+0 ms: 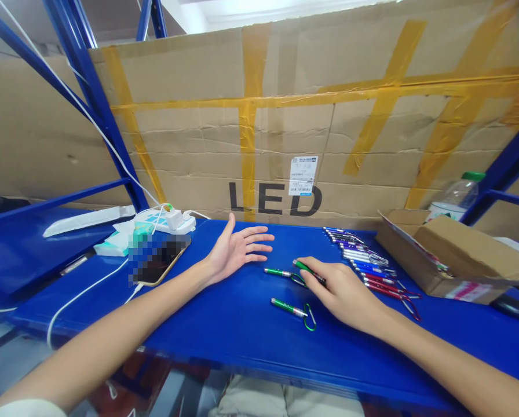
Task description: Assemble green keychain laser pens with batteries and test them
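My right hand [344, 289] is closed around a green pen-shaped keychain light [302, 265], its front end poking out past my fingertips. Just left of it on the blue tabletop lies a second green keychain light [279, 272], with its clip partly beside my fingers. Nearer to me is a third green keychain light [288, 307] with a green carabiner clip. My left hand [240, 249] is spread with the palm showing and holds nothing. To the right, a row of keychain lights in purple, silver, blue [370, 268] and red [383, 284] lies side by side.
An open cardboard box [437, 255] stands on the right, with a green-capped plastic bottle [459, 194] behind it. At left are a phone [166, 260] on a cable, a white power strip [185, 223] and a tissue pack [114, 242]. A large LED carton [190, 145] walls the back.
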Tool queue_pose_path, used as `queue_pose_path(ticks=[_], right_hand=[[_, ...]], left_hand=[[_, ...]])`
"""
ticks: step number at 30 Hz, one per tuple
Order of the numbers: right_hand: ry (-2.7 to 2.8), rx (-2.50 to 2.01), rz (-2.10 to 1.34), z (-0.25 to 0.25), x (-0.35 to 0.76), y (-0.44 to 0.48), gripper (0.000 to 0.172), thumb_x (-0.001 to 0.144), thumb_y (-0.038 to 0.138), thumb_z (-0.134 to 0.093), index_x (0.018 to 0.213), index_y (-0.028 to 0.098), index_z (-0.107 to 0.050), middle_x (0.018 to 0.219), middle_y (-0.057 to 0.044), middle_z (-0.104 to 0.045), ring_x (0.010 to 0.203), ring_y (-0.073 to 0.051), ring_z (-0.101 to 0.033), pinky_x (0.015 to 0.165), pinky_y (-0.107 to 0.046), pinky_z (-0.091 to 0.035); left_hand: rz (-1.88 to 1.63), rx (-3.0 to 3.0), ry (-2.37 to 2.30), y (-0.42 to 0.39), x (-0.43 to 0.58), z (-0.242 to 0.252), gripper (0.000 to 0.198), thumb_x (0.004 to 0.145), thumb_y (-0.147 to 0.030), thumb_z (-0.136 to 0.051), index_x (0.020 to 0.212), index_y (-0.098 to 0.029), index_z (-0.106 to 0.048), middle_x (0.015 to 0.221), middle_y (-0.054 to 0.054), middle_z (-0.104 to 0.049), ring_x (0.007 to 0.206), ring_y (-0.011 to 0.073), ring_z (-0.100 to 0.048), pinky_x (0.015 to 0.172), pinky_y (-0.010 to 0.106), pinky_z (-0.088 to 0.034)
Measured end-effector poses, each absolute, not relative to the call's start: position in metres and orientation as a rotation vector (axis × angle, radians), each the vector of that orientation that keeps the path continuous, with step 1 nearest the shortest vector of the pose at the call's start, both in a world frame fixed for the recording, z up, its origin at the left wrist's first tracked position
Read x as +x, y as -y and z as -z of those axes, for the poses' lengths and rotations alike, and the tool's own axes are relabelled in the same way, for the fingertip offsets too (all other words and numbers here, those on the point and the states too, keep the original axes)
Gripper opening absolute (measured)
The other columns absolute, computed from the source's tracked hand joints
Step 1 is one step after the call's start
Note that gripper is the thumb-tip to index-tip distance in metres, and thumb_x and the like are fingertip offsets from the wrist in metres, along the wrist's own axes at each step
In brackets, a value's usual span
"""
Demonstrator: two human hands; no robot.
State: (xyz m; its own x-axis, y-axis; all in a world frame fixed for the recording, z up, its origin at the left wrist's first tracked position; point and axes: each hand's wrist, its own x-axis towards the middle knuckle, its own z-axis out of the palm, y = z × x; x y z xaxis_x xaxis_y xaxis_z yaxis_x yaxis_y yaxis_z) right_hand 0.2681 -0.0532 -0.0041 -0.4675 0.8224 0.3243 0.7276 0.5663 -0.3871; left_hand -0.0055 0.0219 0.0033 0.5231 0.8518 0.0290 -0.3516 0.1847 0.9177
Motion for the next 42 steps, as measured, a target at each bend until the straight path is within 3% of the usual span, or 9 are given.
queue_pose_path(ticks=[6, 15, 22, 28, 34, 38, 42], right_hand=[[2.352, -1.205, -0.269, 0.0046, 0.2656, 0.0569, 0.037, 0.113, 0.038, -0.038, 0.122, 0.023, -0.070, 0.084, -0.005, -0.078, 0.073, -0.024, -0.072, 0.068, -0.033, -0.045], [2.508, -1.048, -0.413, 0.0000, 0.2648, 0.0615, 0.034, 0.115, 0.038, -0.037, 0.119, 0.024, -0.069, 0.089, -0.003, -0.078, 0.075, -0.021, -0.072, 0.071, -0.031, -0.047], [2.367, -1.250, -0.284, 0.0030, 0.2675, 0.0560, 0.035, 0.116, 0.038, -0.036, 0.137, 0.023, -0.060, 0.097, -0.006, -0.079, 0.085, -0.025, -0.075, 0.074, -0.034, -0.048], [2.450, -1.162, -0.361, 0.0019, 0.2665, 0.0594, 0.032, 0.116, 0.034, -0.037, 0.135, 0.025, -0.061, 0.114, -0.007, -0.079, 0.095, -0.024, -0.076, 0.079, -0.034, -0.052], [2.441, -1.199, -0.261, 0.0078, 0.2705, 0.0541, 0.037, 0.116, 0.033, -0.035, 0.140, 0.022, -0.060, 0.115, -0.010, -0.079, 0.095, -0.027, -0.077, 0.078, -0.036, -0.052], [2.470, -1.135, -0.343, 0.0073, 0.2705, 0.0565, 0.037, 0.116, 0.035, -0.035, 0.144, 0.026, -0.058, 0.114, -0.007, -0.079, 0.093, -0.025, -0.076, 0.078, -0.035, -0.052], [2.446, -1.177, -0.317, 0.0076, 0.2698, 0.0570, 0.039, 0.116, 0.037, -0.034, 0.148, 0.025, -0.053, 0.103, -0.006, -0.079, 0.086, -0.025, -0.075, 0.073, -0.035, -0.050]], left_hand=[[-0.927, 1.049, -0.561, -0.0212, -0.0057, -0.0034, 0.094, 0.104, -0.081, -0.021, 0.147, -0.009, -0.063, 0.150, 0.026, -0.063, 0.117, 0.0353, -0.071, 0.096, 0.046, -0.057], [-0.903, 1.056, -0.561, -0.0218, -0.0054, -0.0023, 0.097, 0.103, -0.083, -0.018, 0.148, -0.010, -0.063, 0.150, 0.025, -0.064, 0.121, 0.0359, -0.070, 0.096, 0.045, -0.056], [-0.916, 1.064, -0.559, -0.0221, -0.0055, -0.0031, 0.097, 0.103, -0.083, -0.019, 0.152, -0.008, -0.059, 0.152, 0.026, -0.062, 0.126, 0.0378, -0.069, 0.099, 0.047, -0.056], [-0.914, 1.045, -0.556, -0.0213, -0.0049, -0.0046, 0.098, 0.104, -0.082, -0.015, 0.150, -0.009, -0.059, 0.152, 0.026, -0.062, 0.125, 0.0370, -0.069, 0.099, 0.046, -0.056], [-0.904, 1.046, -0.538, -0.0218, -0.0052, -0.0037, 0.097, 0.103, -0.083, -0.018, 0.150, -0.009, -0.060, 0.152, 0.027, -0.062, 0.126, 0.0370, -0.069, 0.099, 0.046, -0.056], [-0.900, 1.046, -0.539, -0.0225, -0.0053, -0.0032, 0.097, 0.103, -0.083, -0.018, 0.147, -0.009, -0.063, 0.151, 0.026, -0.063, 0.123, 0.0364, -0.070, 0.098, 0.045, -0.057], [-0.908, 1.050, -0.544, -0.0226, -0.0050, -0.0034, 0.099, 0.103, -0.083, -0.019, 0.150, -0.007, -0.060, 0.150, 0.028, -0.063, 0.123, 0.0369, -0.070, 0.098, 0.045, -0.057]])
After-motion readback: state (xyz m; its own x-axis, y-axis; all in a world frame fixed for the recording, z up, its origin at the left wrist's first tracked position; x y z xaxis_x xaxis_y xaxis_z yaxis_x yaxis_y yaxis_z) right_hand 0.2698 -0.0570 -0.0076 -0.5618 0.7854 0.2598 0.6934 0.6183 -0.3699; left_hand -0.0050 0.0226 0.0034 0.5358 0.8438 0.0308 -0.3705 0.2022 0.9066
